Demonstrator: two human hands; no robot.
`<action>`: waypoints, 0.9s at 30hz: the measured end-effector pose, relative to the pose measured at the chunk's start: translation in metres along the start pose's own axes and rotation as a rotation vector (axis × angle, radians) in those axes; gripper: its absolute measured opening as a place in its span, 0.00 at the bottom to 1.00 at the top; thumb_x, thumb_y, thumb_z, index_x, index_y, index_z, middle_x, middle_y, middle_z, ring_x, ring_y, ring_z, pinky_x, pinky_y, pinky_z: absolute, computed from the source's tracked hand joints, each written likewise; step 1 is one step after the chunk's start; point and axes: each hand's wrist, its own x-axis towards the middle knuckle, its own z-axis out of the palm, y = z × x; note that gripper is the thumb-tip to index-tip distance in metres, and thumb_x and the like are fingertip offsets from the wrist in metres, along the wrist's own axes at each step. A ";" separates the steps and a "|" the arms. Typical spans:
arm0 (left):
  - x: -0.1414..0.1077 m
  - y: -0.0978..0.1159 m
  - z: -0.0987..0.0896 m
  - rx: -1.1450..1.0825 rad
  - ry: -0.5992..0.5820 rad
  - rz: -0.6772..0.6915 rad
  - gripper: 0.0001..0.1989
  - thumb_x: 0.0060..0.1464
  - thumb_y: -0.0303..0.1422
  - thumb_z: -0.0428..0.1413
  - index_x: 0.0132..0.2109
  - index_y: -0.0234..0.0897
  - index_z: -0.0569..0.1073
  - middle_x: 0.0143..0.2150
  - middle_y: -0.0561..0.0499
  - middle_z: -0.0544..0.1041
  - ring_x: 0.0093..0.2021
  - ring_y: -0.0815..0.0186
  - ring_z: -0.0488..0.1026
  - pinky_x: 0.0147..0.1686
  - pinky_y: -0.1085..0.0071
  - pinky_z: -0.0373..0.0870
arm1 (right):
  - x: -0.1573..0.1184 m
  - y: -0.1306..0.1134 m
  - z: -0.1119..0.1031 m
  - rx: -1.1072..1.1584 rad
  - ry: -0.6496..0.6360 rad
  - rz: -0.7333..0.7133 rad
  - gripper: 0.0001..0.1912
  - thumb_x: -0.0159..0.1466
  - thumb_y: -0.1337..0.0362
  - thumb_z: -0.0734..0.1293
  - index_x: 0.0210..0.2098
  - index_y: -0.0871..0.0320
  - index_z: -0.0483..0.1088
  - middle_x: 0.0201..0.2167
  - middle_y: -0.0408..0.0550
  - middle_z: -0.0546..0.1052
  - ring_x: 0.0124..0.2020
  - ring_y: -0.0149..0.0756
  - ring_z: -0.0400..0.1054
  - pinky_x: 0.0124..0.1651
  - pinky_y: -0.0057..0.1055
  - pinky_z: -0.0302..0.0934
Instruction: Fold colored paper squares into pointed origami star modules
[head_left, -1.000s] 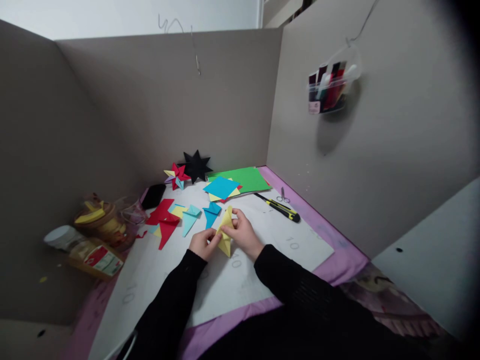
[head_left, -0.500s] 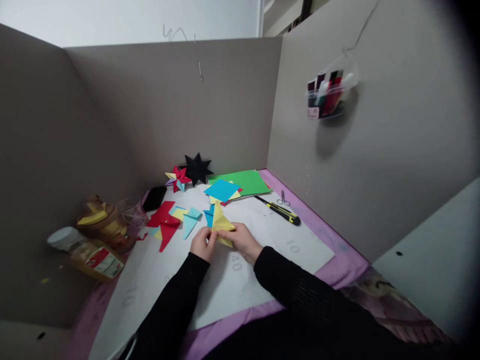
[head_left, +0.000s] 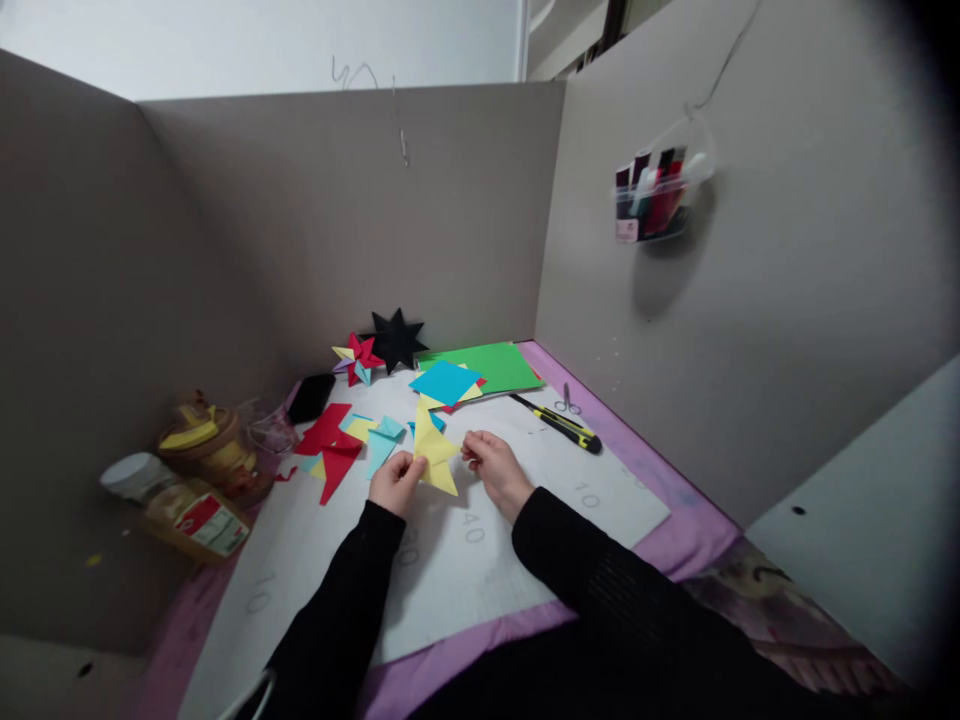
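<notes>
My left hand (head_left: 396, 484) pinches the left edge of a folded yellow paper piece (head_left: 433, 452), which has several pointed corners. My right hand (head_left: 495, 468) is closed, thumb and fingertips together at the paper's right point. Behind the yellow piece lies a blue folded paper (head_left: 435, 424), partly covered. To the left are a light-blue folded paper (head_left: 384, 440) and red folded papers (head_left: 339, 460), with some yellow paper among them.
Blue sheets (head_left: 447, 382) lie on a green sheet (head_left: 506, 366) at the back. A yellow-black box cutter (head_left: 562, 428) and small scissors (head_left: 568, 402) rest at right. A black star (head_left: 397, 340), a multicoloured paper star (head_left: 358, 358), a phone (head_left: 311, 398) and a glue bottle (head_left: 187, 515) stand or lie leftward.
The yellow paper has turned and opened out, showing more of its face. My left hand has shifted slightly left, and my hands are farther apart.
</notes>
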 end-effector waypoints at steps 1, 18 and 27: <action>0.000 0.000 0.000 -0.016 -0.008 -0.014 0.18 0.47 0.47 0.52 0.21 0.37 0.63 0.17 0.58 0.60 0.20 0.72 0.56 0.23 0.75 0.54 | -0.002 0.000 0.001 0.008 -0.027 0.000 0.15 0.49 0.54 0.71 0.26 0.60 0.69 0.22 0.41 0.70 0.24 0.27 0.61 0.25 0.23 0.48; -0.002 0.008 -0.005 -0.116 -0.045 -0.029 0.17 0.42 0.44 0.57 0.19 0.34 0.70 0.16 0.57 0.61 0.20 0.73 0.56 0.20 0.75 0.54 | -0.027 -0.003 0.010 -0.247 -0.446 0.235 0.11 0.43 0.66 0.72 0.26 0.65 0.72 0.21 0.43 0.73 0.23 0.30 0.66 0.26 0.25 0.57; 0.012 0.000 -0.020 -0.469 0.199 -0.239 0.22 0.37 0.47 0.61 0.31 0.29 0.77 0.15 0.57 0.62 0.17 0.75 0.53 0.16 0.76 0.48 | -0.034 -0.001 0.007 -0.404 -0.576 0.315 0.11 0.43 0.66 0.72 0.26 0.64 0.72 0.22 0.45 0.74 0.22 0.30 0.65 0.24 0.25 0.58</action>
